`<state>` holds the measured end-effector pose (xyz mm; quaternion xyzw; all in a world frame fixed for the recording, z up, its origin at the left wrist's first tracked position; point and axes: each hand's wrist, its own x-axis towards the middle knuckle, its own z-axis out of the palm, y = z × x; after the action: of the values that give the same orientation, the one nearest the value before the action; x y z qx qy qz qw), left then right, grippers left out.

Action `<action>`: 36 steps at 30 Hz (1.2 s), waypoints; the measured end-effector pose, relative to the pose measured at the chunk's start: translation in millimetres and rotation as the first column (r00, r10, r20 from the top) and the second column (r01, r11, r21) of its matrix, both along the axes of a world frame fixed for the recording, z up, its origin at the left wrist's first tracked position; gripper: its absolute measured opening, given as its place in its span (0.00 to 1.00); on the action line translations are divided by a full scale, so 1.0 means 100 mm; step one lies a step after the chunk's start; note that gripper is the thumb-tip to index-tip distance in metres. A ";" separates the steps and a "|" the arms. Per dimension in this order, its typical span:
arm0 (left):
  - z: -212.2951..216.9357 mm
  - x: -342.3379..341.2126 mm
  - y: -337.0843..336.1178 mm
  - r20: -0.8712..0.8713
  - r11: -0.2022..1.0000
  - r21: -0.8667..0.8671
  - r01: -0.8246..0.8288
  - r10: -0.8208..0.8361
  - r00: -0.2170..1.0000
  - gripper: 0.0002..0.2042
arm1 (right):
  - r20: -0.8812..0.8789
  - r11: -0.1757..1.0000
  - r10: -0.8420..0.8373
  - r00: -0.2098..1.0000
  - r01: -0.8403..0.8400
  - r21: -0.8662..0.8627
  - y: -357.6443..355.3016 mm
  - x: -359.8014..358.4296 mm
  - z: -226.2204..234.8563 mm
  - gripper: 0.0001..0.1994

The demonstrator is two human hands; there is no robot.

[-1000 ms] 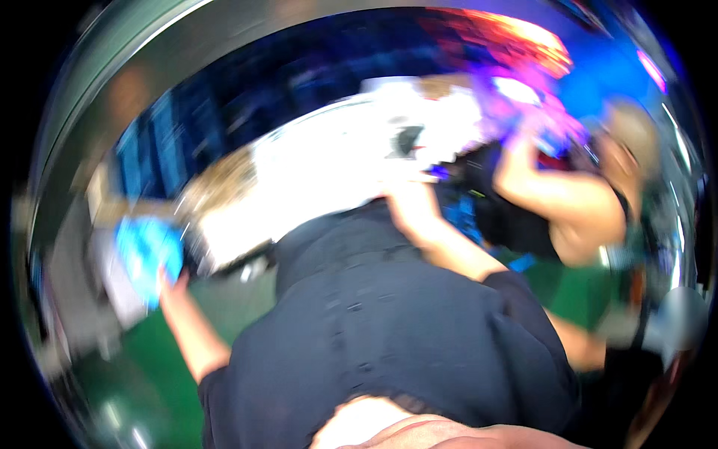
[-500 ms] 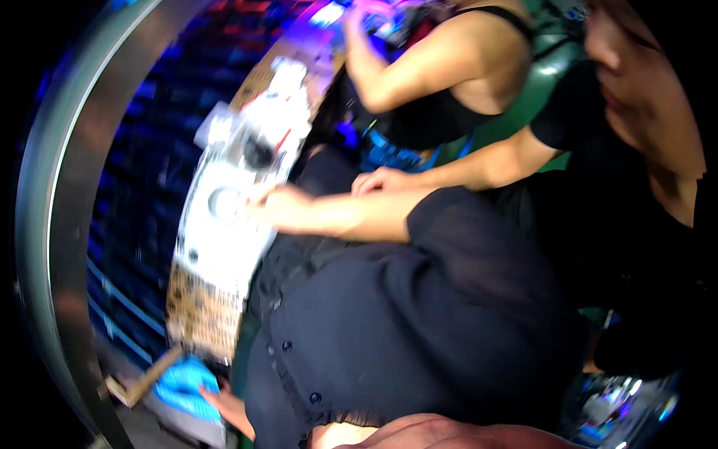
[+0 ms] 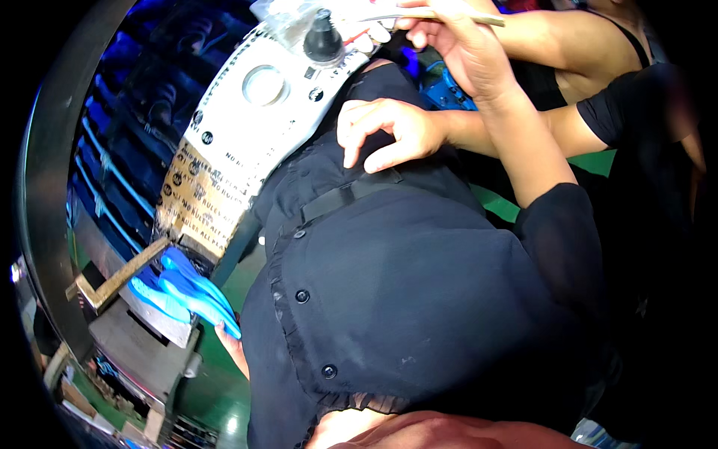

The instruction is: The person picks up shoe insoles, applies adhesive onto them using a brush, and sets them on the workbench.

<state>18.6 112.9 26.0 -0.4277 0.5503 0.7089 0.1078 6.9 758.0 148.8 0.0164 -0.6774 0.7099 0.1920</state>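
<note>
My right hand [image 3: 458, 52] reaches up from a black sleeve, shut on a thin pale stick [image 3: 449, 13] near the top edge. Just left of it is a black knob [image 3: 323, 39] on a white panel [image 3: 288, 123] with a round hole [image 3: 265, 84]. My left hand [image 3: 230, 343] is low at the left, mostly hidden by my black blouse [image 3: 404, 292]. Its fingers grip the end of a stack of blue flat pieces [image 3: 187, 288].
A co-worker's hand [image 3: 389, 133] rests on my blouse below the white panel, its arm coming from the right. Another person in a black top [image 3: 591, 45] is at the upper right. A grey metal block [image 3: 142, 337] and wooden strip [image 3: 120, 277] lie under the blue pieces. Green floor [image 3: 217, 396] shows below.
The view has swung and tilted. My right hand has moved from the white panel up to the top edge and now holds the stick. The co-worker's hand has come onto my blouse.
</note>
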 end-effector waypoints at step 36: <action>-0.52 -1.23 1.10 -0.092 0.937 -0.215 0.274 -0.299 0.950 0.23 | 0.036 0.967 0.204 0.978 -0.195 -0.164 -0.62 -0.20 0.37 0.18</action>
<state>-104.5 223.3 -26.2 -0.3072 0.6808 0.6516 0.1324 -13.6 695.8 186.1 0.0504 -0.6183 0.7777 0.1024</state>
